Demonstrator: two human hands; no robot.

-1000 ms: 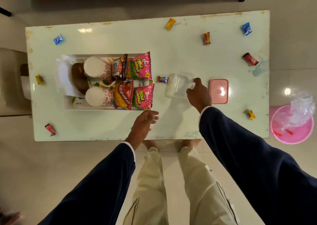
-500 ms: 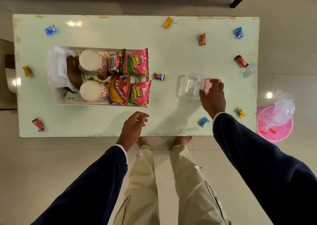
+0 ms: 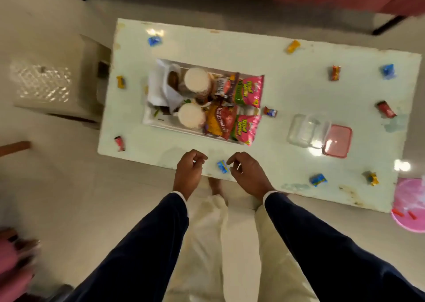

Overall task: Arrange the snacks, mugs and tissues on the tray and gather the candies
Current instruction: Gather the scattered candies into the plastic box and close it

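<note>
A white tray point(image 3: 161, 124) on the pale table point(image 3: 287, 90) holds two mugs point(image 3: 197, 80), white tissues point(image 3: 161, 90) and several snack packets point(image 3: 249, 91). A clear box point(image 3: 303, 130) with its pink lid point(image 3: 338, 140) beside it stands to the right. Wrapped candies lie scattered over the table. One blue candy point(image 3: 223, 166) lies at the near edge between my hands. My left hand point(image 3: 189, 172) hovers just left of it with fingers curled and empty. My right hand point(image 3: 247, 175) is just right of it, fingertips close to the wrapper, holding nothing.
Other candies include a blue one point(image 3: 318, 179) and a yellow one point(image 3: 372, 178) near the front right, a red one point(image 3: 119, 143) at the left edge. A pink basin point(image 3: 411, 207) sits on the floor at right, a beige stool point(image 3: 57, 87) at left.
My right hand has left the clear box and lid and come back to the near edge beside the blue candy. The view has swung and tilted, and my left hand shifted slightly.
</note>
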